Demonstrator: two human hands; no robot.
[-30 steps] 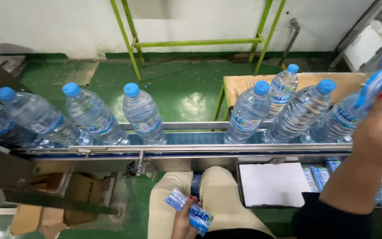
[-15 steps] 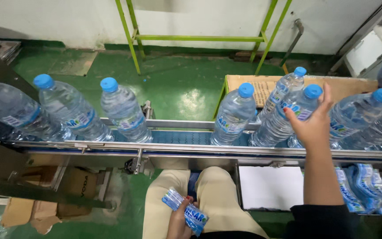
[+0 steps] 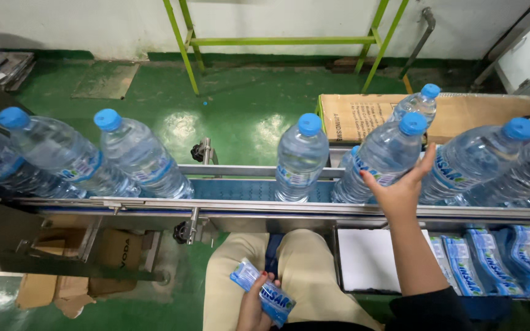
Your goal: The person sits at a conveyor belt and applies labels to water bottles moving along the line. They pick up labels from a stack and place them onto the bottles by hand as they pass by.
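The floor is glossy green and reflects light. A white wall stands behind a green metal frame.

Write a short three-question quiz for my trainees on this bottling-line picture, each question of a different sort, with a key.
1. True or false: the right hand touches a clear bottle standing on the conveyor.
2. What does the left hand hold over the lap? A) a blue cap B) a stack of blue-and-white labels C) a cardboard box
3. Fill in: every bottle cap in view is coloured ____.

Key: 1 true; 2 B; 3 blue.
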